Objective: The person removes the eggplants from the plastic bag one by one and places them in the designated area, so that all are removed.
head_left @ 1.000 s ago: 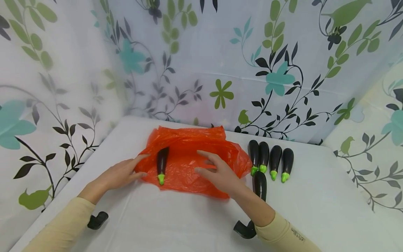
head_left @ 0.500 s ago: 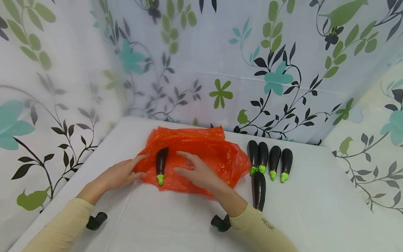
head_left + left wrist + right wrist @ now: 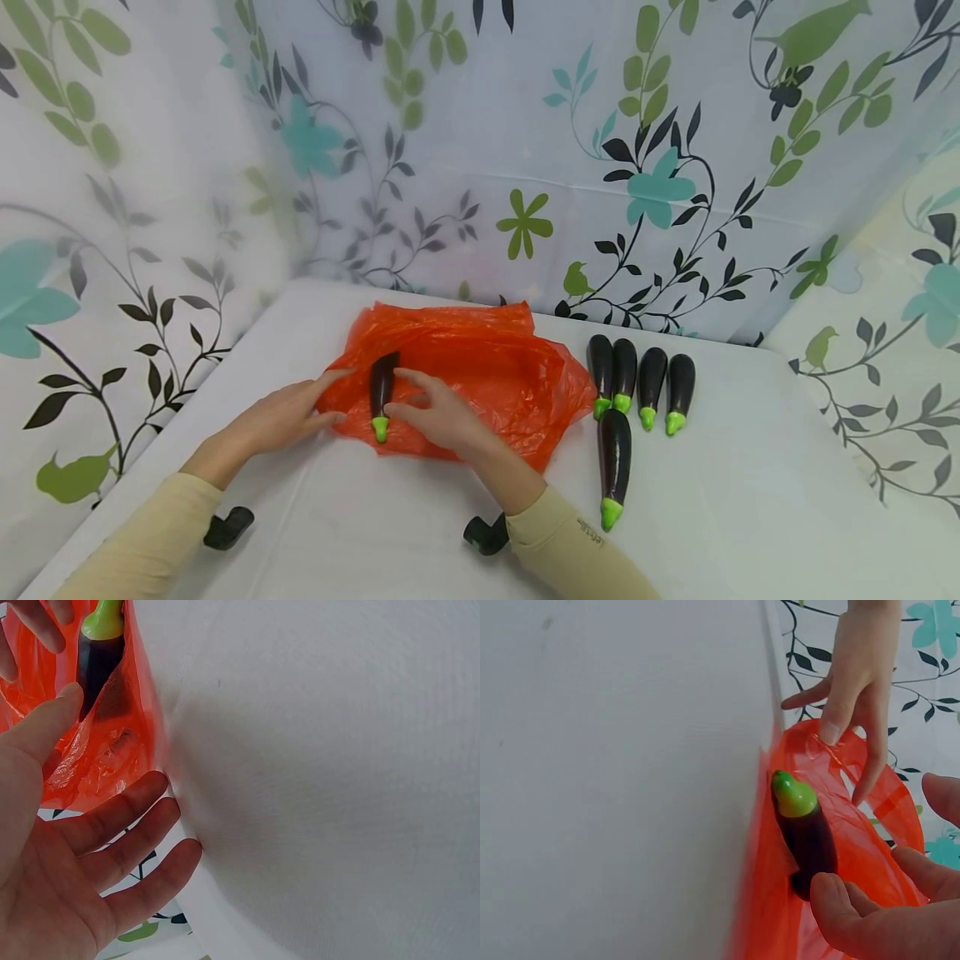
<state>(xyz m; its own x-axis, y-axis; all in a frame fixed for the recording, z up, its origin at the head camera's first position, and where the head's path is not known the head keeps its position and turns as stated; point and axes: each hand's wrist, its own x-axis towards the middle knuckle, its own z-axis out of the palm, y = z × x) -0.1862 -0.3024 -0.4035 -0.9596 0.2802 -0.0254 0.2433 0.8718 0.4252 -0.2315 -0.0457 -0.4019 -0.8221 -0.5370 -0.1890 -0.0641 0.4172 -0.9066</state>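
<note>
A red plastic bag (image 3: 487, 375) lies spread on the white table. On its left part rests a dark eggplant (image 3: 381, 392), its green stem end toward me. My left hand (image 3: 281, 414) is at the bag's left edge, fingers fairly straight and spread, the thumb beside the plastic. From the right, my right hand (image 3: 446, 417) reaches over the bag with its fingertips close by the eggplant; whether they touch it I cannot tell. In the right wrist view, the thumb of that hand (image 3: 877, 922) is next to the eggplant's dark end, fingers apart.
Several more eggplants (image 3: 652, 387) lie in a row right of the bag, and a single eggplant (image 3: 615, 467) lies nearer me. Black wrist-worn pieces (image 3: 228, 527) show beside the forearms. A patterned curtain (image 3: 525, 167) hangs behind the table (image 3: 750, 467).
My right hand has moved left across the bag, up to the eggplant on it. The nearer loose eggplant has come fully into view. My left hand stays at the bag's edge.
</note>
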